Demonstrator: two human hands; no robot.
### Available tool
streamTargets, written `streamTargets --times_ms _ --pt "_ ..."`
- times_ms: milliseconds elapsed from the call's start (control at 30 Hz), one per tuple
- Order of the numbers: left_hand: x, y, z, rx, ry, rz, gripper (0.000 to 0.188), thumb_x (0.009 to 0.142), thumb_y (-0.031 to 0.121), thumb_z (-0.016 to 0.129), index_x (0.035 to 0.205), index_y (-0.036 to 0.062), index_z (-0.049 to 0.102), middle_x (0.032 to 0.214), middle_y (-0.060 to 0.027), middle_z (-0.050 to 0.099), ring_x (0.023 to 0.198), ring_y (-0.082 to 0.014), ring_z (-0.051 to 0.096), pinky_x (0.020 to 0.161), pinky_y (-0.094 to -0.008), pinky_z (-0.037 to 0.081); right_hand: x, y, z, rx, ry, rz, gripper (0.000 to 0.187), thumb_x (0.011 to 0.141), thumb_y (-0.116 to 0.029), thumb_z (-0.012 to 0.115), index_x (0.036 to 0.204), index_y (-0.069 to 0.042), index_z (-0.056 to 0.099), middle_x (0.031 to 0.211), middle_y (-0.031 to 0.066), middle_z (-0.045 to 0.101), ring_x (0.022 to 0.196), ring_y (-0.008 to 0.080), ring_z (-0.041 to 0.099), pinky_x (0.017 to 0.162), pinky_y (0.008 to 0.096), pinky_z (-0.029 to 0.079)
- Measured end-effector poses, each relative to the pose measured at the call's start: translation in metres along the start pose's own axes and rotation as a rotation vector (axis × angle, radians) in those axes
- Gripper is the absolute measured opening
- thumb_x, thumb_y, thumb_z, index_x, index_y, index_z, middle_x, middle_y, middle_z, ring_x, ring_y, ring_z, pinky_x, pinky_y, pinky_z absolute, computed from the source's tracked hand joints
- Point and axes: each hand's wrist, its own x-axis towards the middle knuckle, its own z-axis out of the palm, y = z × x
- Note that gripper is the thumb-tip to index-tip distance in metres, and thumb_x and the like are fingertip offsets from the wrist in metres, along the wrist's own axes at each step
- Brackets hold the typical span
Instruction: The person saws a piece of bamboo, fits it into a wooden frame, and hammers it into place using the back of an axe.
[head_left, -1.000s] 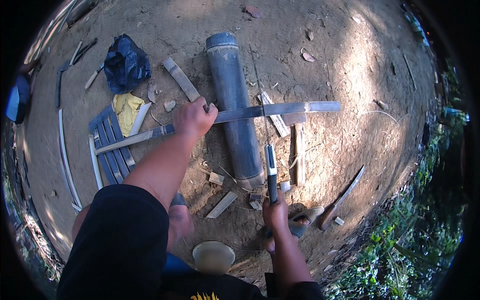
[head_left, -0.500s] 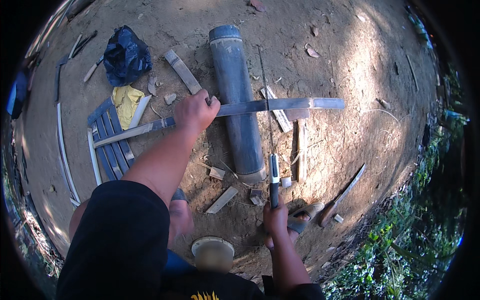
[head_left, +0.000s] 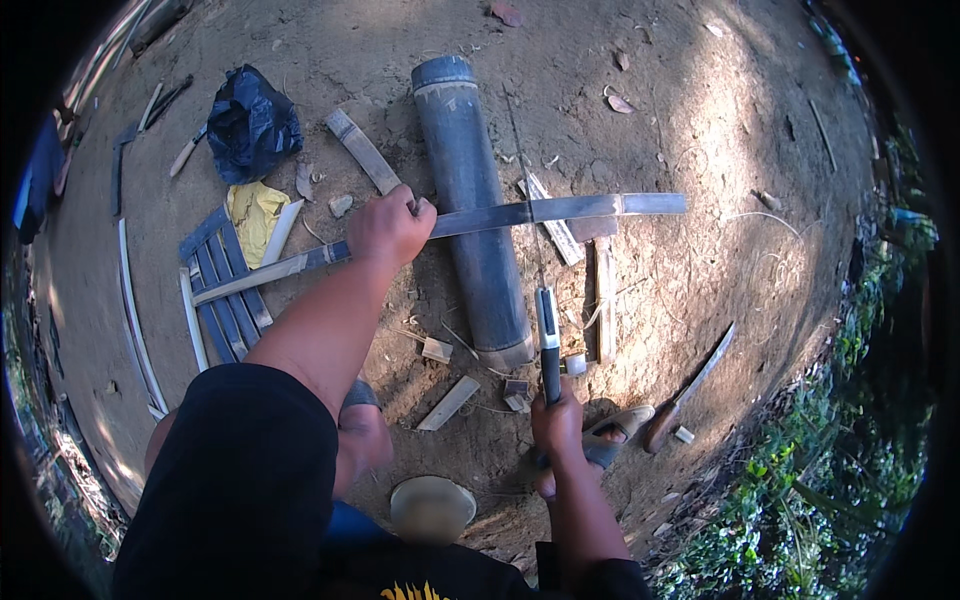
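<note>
A long dark bamboo strip (head_left: pixel 575 207) lies crosswise over a thick grey bamboo log (head_left: pixel 470 210). My left hand (head_left: pixel 385 228) is closed around the strip, just left of the log. Below centre, my right hand (head_left: pixel 558 418) grips the dark handle of a handsaw (head_left: pixel 547 320). The saw's thin blade runs away from me and crosses the strip just right of the log, touching it. Beyond my left hand lies a short curved bamboo piece (head_left: pixel 362 150). The strip's left end rests over several slats (head_left: pixel 222 285) laid side by side.
A long knife (head_left: pixel 690 388) lies at the right, and a hatchet-like tool (head_left: pixel 605 290) right of the saw. At the left are a black plastic bag (head_left: pixel 255 125), yellow paper (head_left: pixel 257 220) and a small knife (head_left: pixel 186 155). Offcuts (head_left: pixel 448 403) lie near my feet; greenery borders the right.
My right hand has pushed the saw a little forward, away from me. My left hand keeps its hold on the strip, and the view has shifted slightly.
</note>
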Motion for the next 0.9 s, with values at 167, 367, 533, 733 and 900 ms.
streamTargets --times_ms 167,367,533,733,900 --pt "-0.004 0.006 -0.003 -0.009 -0.028 -0.015 0.03 0.09 0.04 0.059 0.09 0.0126 0.07 0.082 -0.019 0.074 0.081 -0.0421 0.072 0.074 -0.0535 0.057 -0.015 0.014 -0.002 -0.036 -0.009 0.059 0.015 0.09 -0.011 0.064 0.102 -0.003 0.061 0.082 0.0293 0.066 0.082 0.0513 0.067 0.071 0.0544 0.052" --pt "0.0 0.002 -0.003 0.005 -0.023 -0.019 0.03 0.089 0.04 0.059 0.09 0.0128 0.07 0.083 -0.0187 0.074 0.081 -0.0419 0.073 0.074 -0.053 0.057 -0.02 0.023 0.005 -0.059 0.04 0.002 0.017 0.091 -0.012 0.063 0.106 -0.004 0.064 0.081 0.0298 0.066 0.082 0.0518 0.067 0.07 0.0548 0.052" --pt "-0.002 0.003 -0.005 -0.007 -0.042 -0.028 0.03 0.09 0.04 0.059 0.091 0.0132 0.071 0.084 -0.0194 0.074 0.083 -0.0424 0.073 0.076 -0.053 0.057 -0.015 0.014 0.003 -0.028 -0.018 0.041 0.018 0.091 -0.01 0.062 0.107 -0.003 0.063 0.083 0.0297 0.067 0.082 0.0514 0.067 0.07 0.0538 0.052" --pt "0.002 0.002 0.0 0.023 -0.022 -0.035 0.028 0.089 0.039 0.059 0.09 0.0134 0.071 0.084 -0.0188 0.074 0.083 -0.0412 0.073 0.075 -0.0533 0.057 -0.023 0.026 0.004 -0.057 0.029 0.053 0.018 0.089 -0.011 0.063 0.106 -0.003 0.063 0.083 0.0288 0.068 0.082 0.0501 0.068 0.071 0.0529 0.053" --pt "-0.002 0.003 -0.002 -0.018 -0.014 -0.011 0.028 0.088 0.039 0.06 0.087 0.0132 0.07 0.081 -0.0186 0.074 0.079 -0.042 0.073 0.072 -0.0534 0.057 -0.004 0.007 0.003 0.001 -0.018 0.083 0.018 0.09 -0.014 0.065 0.104 -0.003 0.063 0.083 0.0286 0.068 0.083 0.0496 0.068 0.071 0.0515 0.053"
